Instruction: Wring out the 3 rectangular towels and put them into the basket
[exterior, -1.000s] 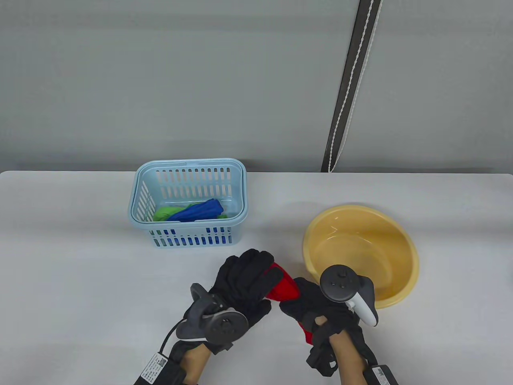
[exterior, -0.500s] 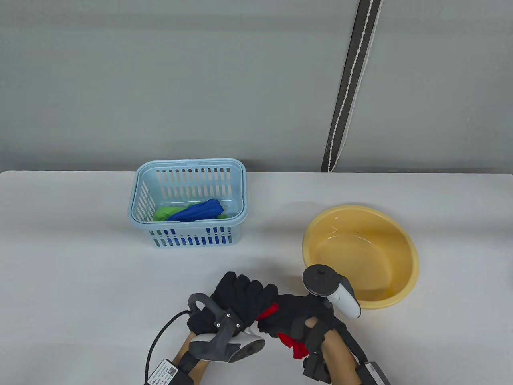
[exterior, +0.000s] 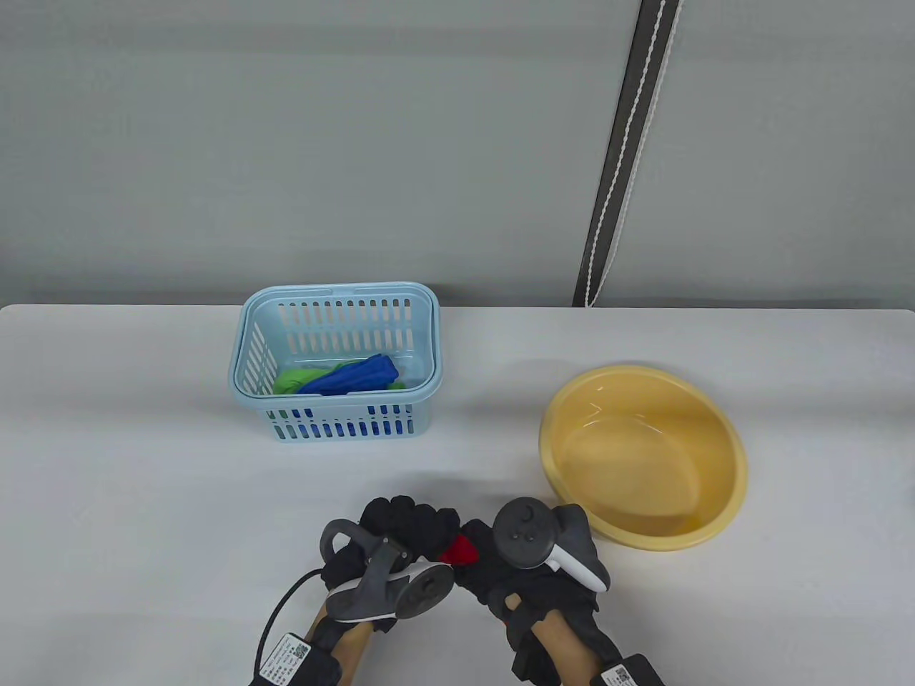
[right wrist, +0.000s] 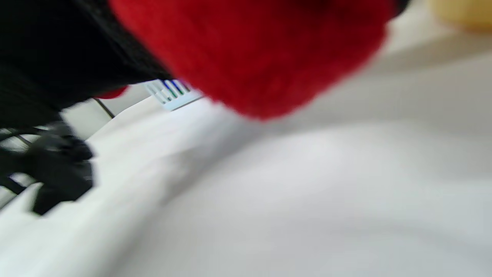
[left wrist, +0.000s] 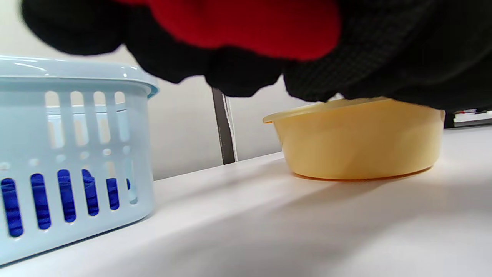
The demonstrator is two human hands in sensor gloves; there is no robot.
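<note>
Table view: both gloved hands meet low over the counter (exterior: 143, 500), each grip curled round an end of the red towel (exterior: 459, 549) — only a small patch of it shows between them. The left hand (exterior: 389, 547) sits just left of that patch, the right hand (exterior: 532, 572) just right of it, knuckles nearly touching. Beyond the left grip stands the blue basket (exterior: 336, 293), with a blue towel (exterior: 350, 376) lying over a green towel (exterior: 293, 380) inside. Just beyond the right grip sits the yellow basin (exterior: 736, 464).

Left wrist view: the red towel bulges out from the black fingers (left wrist: 238, 77) wrapped round it; the basket lies ahead to the left, the basin ahead to the right, both well apart.

Right wrist view: blurred — a red towel end hangs from the grip above the counter.
</note>
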